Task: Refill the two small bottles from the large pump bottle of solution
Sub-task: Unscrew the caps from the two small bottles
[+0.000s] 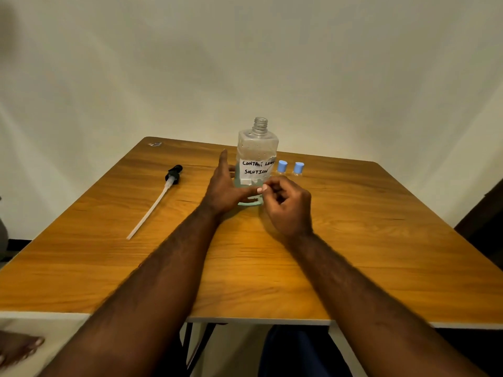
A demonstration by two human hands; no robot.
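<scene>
The large clear bottle (257,156), labelled "contact lens solution", stands upright mid-table with its neck uncapped and a little liquid at the bottom. Its black pump (173,174), with a long white tube, lies flat on the table to the left. Two small bottles with blue caps (282,167) (298,168) stand side by side just right of the large bottle. My left hand (227,186) is at the bottle's left side, fingers straight, thumb reaching across its lower front. My right hand (285,205) is at the bottle's lower right, fingers curled, nothing visible in it.
The wooden table (353,254) stands against a plain wall. A small dark mark or scrap (155,144) lies at its far left corner. A bare foot (19,346) shows at the lower left, below the table edge.
</scene>
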